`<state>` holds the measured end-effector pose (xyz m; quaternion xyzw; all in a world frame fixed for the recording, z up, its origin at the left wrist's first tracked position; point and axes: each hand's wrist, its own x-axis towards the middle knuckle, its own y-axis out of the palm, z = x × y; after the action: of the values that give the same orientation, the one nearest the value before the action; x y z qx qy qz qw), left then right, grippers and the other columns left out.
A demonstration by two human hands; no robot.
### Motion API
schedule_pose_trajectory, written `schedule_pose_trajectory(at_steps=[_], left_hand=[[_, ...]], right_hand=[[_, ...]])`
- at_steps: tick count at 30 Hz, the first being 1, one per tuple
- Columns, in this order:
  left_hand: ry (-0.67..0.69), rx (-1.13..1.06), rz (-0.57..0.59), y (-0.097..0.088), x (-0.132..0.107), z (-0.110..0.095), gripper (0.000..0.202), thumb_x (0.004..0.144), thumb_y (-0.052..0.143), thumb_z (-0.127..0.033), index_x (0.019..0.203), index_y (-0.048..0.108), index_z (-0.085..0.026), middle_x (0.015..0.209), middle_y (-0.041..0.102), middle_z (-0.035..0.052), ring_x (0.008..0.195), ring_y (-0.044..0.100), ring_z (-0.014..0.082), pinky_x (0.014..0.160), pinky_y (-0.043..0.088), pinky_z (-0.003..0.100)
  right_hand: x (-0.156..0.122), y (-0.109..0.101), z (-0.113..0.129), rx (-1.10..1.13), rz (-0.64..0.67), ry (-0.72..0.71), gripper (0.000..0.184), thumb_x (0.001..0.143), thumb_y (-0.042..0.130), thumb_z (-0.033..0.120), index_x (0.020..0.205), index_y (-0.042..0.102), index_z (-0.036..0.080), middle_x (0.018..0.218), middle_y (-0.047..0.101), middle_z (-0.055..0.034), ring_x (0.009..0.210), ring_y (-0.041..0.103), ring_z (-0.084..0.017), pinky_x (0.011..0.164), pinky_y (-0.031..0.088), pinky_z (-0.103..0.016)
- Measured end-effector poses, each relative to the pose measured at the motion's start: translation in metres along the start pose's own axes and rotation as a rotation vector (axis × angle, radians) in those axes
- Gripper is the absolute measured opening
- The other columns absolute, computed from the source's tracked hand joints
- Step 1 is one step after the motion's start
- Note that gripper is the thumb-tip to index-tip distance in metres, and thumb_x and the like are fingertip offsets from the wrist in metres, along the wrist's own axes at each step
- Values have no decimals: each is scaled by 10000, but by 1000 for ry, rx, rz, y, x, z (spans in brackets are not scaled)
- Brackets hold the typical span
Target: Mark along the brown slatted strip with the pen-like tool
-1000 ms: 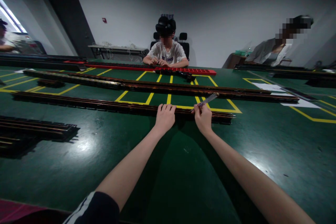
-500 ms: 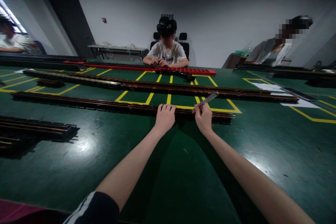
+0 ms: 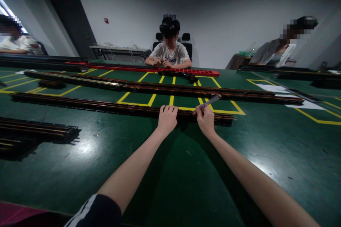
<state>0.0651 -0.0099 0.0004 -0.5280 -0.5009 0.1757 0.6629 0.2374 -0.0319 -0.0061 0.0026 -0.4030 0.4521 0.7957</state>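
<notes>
A long, dark track-like strip (image 3: 80, 104) with coppery lines along it lies across the table before me. My left hand (image 3: 167, 117) is over this strip, its fingers bent across the far side and holding it. To the right, my right hand (image 3: 206, 120) pinches a slim pen-like tool (image 3: 212, 100) with a see-through barrel. The tool slants up to the right, and its lower end points down at the strip. Whether its tip touches the strip I cannot tell; the fingers partly cover it.
Further strips (image 3: 186, 88) run across the green table (image 3: 186, 170) beyond my hands. Shorter strips (image 3: 39, 129) lie at the left. Yellow tape (image 3: 172, 100), white papers (image 3: 303, 104) and a red rack (image 3: 202, 72) are farther off. A person (image 3: 170, 51) sits opposite; others are at both sides.
My right hand and the pen-like tool have shifted slightly left, and the strip's right end has also moved a little left. My left hand stays in place.
</notes>
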Motion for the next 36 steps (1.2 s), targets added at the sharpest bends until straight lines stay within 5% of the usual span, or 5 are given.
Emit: schedule_pose_trajectory(at_steps=[16,36], left_hand=[[0,-25,-8,2,1,1,410,861,391,-62,1198,605,-155,1204,651,101,1153,560,231,1074,371,472],[-40,4,5,1,1,1,424,830,417,-43,1194,598,-163,1206,645,101,1162,551,243,1059,372,478]], right_hand=[[0,-2,2,-40,-138,45,281,909,432,409,696,475,230,631,611,-24,608,583,-206,666,450,-372],[-1,-1,-1,-4,-16,15,278,908,437,456,781,508,219,684,621,-41,658,602,-221,699,475,-396]])
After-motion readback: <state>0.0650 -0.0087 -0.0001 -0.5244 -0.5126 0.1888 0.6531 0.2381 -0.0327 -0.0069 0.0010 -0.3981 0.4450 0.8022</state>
